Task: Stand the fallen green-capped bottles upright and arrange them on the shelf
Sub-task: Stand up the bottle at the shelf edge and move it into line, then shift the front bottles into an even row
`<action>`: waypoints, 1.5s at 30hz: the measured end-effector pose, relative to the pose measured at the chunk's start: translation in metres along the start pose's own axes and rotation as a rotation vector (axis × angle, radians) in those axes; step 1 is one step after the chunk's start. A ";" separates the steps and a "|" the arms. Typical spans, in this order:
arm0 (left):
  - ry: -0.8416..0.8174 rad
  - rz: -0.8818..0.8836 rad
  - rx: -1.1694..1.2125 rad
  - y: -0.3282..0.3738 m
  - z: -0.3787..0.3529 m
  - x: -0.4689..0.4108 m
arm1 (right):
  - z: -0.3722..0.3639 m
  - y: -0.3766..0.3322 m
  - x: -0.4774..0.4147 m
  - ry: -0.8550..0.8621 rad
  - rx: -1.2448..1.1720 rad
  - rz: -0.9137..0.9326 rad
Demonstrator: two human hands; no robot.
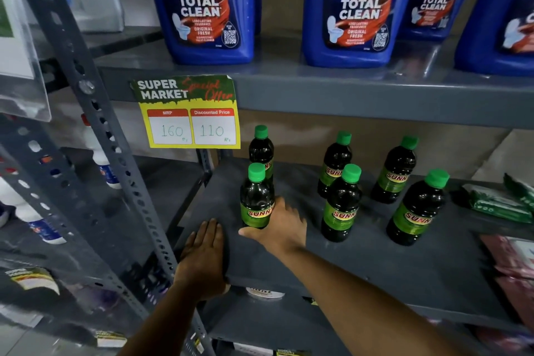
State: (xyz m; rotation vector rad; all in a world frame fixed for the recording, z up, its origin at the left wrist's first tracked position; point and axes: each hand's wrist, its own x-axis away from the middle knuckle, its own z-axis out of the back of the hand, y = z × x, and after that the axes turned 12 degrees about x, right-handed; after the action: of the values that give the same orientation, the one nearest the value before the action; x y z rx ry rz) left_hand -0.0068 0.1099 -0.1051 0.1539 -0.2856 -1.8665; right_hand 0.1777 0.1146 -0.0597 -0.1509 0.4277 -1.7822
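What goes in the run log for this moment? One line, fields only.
right hand: gripping front-left bottle | left hand: flat on shelf edge | bottles: six, all upright

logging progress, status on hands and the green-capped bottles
Right hand gripping front-left bottle. Left hand flat on shelf edge. All six bottles upright. Nothing obstructing.

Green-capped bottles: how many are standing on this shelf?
6. Left pair: rear, front in the right hand. Middle: rear, front. Right: rear, front.
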 end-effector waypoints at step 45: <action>0.007 0.044 -0.046 -0.005 -0.010 -0.008 | 0.043 0.141 0.015 0.157 -0.464 -0.116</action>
State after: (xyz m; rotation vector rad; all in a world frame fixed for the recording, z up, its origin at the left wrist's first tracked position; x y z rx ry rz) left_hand -0.0060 0.1180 -0.1167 0.1213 -0.2396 -1.8267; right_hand 0.3165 0.0635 -0.0732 -0.3681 0.9599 -1.7888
